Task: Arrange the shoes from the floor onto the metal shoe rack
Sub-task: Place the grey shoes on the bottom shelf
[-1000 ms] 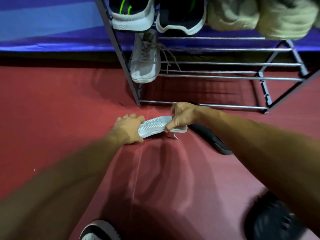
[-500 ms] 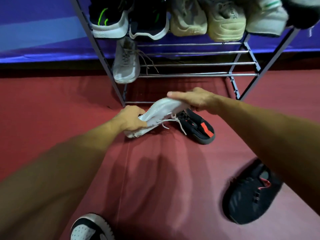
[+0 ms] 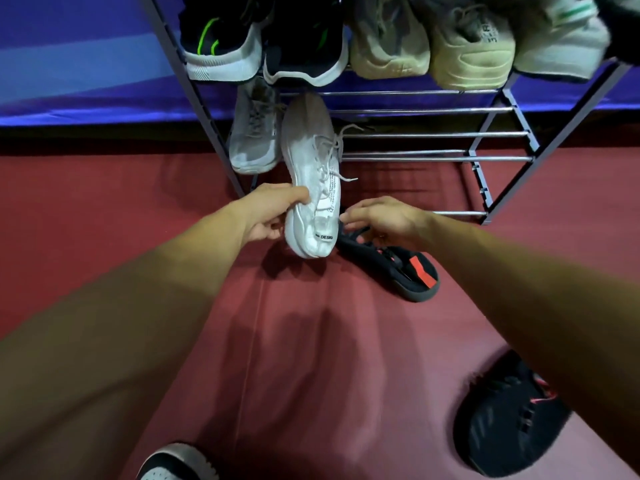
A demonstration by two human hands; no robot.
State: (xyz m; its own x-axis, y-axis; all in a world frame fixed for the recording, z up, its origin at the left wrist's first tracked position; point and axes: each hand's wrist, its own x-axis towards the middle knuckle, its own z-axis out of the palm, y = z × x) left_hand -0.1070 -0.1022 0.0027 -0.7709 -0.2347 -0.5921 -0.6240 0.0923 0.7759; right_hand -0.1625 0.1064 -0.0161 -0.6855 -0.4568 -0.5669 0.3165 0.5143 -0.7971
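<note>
My left hand point(image 3: 268, 213) grips a white lace-up sneaker point(image 3: 310, 174) by its side near the heel. The shoe is off the floor, its toe pointing into the lower shelf of the metal shoe rack point(image 3: 415, 135). A matching grey-white sneaker point(image 3: 254, 133) sits on that shelf just to its left. My right hand point(image 3: 379, 216) hovers with fingers spread right of the held shoe, above a black shoe with a red patch point(image 3: 398, 268) lying on the floor. The upper shelf carries black-and-green sneakers point(image 3: 221, 43) and beige sneakers point(image 3: 471, 46).
The floor is a red mat point(image 3: 104, 220). Another black shoe point(image 3: 509, 414) lies at the lower right, and a black-and-white shoe point(image 3: 173, 462) shows at the bottom edge. A purple wall point(image 3: 69, 64) runs behind the rack. Bare rods fill the lower shelf's right side.
The white sneaker has been lifted off the floor and turned toe-first toward the lower shelf. My right hand has let go of it; my left hand still holds it.
</note>
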